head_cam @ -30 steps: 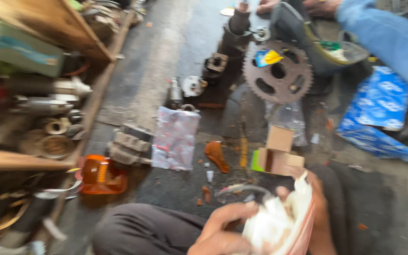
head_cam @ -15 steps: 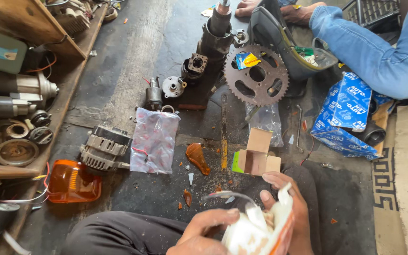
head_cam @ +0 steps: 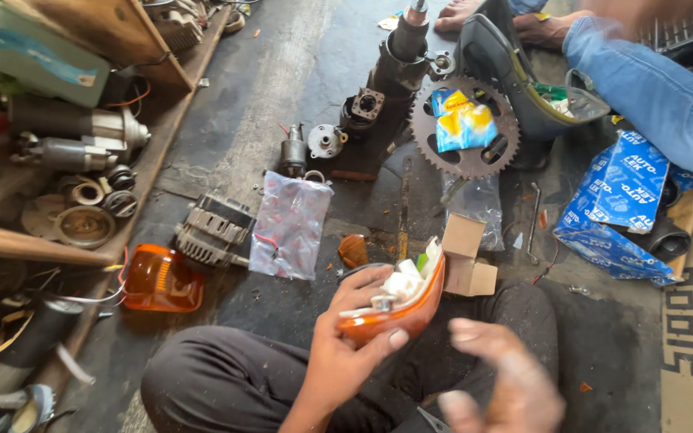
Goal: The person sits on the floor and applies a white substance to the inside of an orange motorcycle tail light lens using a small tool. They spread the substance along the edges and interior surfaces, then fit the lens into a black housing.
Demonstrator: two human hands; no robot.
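Gripping the orange lamp point(head_cam: 395, 309), left hand point(head_cam: 346, 353) remains; right hand point(head_cam: 499, 385) now hangs open.

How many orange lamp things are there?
2: one orange lamp in the left hand, another orange lamp lying on the floor beside the alternator. More may be hidden among the clutter.

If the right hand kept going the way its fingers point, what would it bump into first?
Probably the orange lamp housing held in the left hand. The blurred right hand points up-left toward it, though depth is unclear.
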